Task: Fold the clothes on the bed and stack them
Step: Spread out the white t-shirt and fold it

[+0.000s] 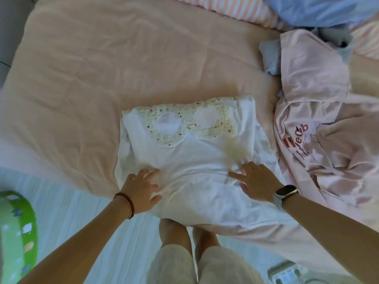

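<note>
White top (190, 152) lies flat on the bed (82, 78), near its front edge, crochet glasses patch at the far end, side panels look already tucked under. Landmark = white top.

Left hand (141, 191) rests on its near-left part, fingers spread and flat, nothing pinched. Right hand (256, 181) on its near-right part, also spread flat, palm down. Both look to be smoothing or pinning the cloth. The near hem hangs over the bed edge toward the person's legs.

Pink shirt (320, 130) with red lettering lies crumpled just right of the white top, touching or overlapping its right edge, cannot tell which. Grey-blue clothes (270, 56) sit beyond the pink shirt, far-right of the top.

Risks, as judgement:
- hanging hem may drag the top off the bed once the hands lift
- sideways smoothing could pull out the tucked panels
- folding the hem up may catch the pink shirt's edge
- the thick patch may buckle and leave the fold lopsided, so the stack sits unevenly
</note>
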### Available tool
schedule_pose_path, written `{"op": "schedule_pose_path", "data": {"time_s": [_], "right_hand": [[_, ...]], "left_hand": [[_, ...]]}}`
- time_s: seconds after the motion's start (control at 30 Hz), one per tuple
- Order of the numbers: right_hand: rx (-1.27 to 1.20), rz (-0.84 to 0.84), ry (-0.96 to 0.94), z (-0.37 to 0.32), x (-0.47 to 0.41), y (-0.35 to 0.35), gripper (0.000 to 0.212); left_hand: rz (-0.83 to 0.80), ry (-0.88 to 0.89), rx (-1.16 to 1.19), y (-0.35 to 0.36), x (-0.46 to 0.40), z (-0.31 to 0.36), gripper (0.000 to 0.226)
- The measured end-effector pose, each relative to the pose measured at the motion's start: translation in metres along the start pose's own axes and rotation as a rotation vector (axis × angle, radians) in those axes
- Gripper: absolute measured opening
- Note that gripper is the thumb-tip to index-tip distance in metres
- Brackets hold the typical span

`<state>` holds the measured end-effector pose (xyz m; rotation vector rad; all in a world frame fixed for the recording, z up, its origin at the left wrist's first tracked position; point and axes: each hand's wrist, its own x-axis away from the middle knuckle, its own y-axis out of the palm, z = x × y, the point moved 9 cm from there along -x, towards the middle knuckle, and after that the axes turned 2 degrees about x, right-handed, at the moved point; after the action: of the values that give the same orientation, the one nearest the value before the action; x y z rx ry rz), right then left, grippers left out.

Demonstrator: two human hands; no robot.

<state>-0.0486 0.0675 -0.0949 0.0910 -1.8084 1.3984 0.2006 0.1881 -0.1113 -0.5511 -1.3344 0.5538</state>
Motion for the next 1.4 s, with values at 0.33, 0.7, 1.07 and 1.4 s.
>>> {"op": "schedule_pose_path", "data": {"time_s": [0.33,0.7,1.07,1.4], "right_hand": [[-0.056,0.437,0.13,0.022,-0.066,-0.106,0.049],[-0.093,0.265,0.245,0.075,-0.142,-0.073,0.058],[-0.195,0.172,0.273,0.136,-0.146,-0.102,0.047],[-0.286,0.175,0.361,0.156,-0.133,-0.133,0.028]], "left_hand": [[0.656,-0.126,0.149,-0.125,-0.045,-0.019,0.056],[0.442,-0.433,0.216,-0.083,-0.106,-0.119,0.066],[0.301,-0.236,0.402,-0.14,-0.12,-0.141,0.043],[0.303,-0.299,0.585,-0.17,-0.103,-0.155,0.018]]}}
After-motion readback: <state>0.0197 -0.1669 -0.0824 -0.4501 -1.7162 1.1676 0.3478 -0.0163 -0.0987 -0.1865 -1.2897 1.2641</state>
